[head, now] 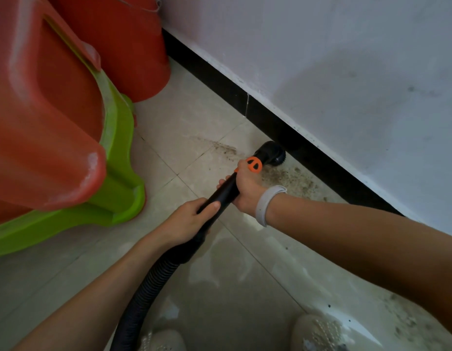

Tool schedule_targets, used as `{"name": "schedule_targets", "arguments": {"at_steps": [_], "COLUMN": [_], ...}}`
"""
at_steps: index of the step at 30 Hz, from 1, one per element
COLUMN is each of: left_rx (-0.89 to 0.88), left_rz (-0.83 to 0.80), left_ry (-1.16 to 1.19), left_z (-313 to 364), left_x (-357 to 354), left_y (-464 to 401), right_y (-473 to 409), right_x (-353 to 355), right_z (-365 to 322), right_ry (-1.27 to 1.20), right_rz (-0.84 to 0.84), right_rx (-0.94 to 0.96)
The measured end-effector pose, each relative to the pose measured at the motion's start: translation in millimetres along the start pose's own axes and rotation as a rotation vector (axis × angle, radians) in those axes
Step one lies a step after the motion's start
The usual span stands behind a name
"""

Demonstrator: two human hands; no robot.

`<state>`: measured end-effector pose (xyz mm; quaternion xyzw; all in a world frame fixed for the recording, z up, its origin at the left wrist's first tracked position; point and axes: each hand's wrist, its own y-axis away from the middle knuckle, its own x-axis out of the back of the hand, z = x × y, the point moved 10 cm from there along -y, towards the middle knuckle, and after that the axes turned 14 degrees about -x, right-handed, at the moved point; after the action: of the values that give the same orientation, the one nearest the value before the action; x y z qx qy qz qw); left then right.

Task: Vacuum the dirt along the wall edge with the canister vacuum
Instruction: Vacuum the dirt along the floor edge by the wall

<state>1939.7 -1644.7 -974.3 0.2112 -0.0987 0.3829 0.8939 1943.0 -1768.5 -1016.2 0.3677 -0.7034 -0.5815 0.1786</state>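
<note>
I have both hands on the vacuum's black wand (223,190): my right hand (246,184) grips it up front, fingers wrapped tight around the tube just behind the orange collar (254,164), and my left hand (192,219) holds it further back, fingers curled around the tube where the ribbed hose (148,290) begins. The round brush nozzle (271,154) sits on the tiled floor (184,127), right against the black baseboard (290,134). The dirt (293,179) lies in a speckled band along the wall edge, mostly nearer me than the nozzle, with a fainter smear (219,146) to its left. The risk I see is dragging the brush too fast and scattering grit across the tile instead of lifting it. Tilting the head could break its seal with the floor, leaving dirt tight under the baseboard. The hose trails back between my 2 shoes (318,333), so a step could snag it and jerk the nozzle off line. The stacked plastic stools (67,138) crowd my left elbow too.
</note>
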Motion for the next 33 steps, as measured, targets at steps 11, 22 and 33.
{"name": "schedule_targets", "arguments": {"at_steps": [11,22,33], "left_rx": [0.052,0.159,0.102], "left_rz": [0.414,0.491,0.399], "left_ry": [-0.188,-0.093,-0.014], "left_z": [-14.5,-48.8,-47.7], "left_x": [92.2,111.5,93.0], "left_y": [43.9,79.8,66.5], "right_y": [18.5,8.1,-0.8], "right_x": [-123.4,-166.0,-139.0], "right_z": [12.2,57.5,52.5], "right_ry": [0.200,0.373,0.269], "right_rz": [-0.267,-0.322,-0.265], "right_rx": [0.046,-0.082,-0.073]}}
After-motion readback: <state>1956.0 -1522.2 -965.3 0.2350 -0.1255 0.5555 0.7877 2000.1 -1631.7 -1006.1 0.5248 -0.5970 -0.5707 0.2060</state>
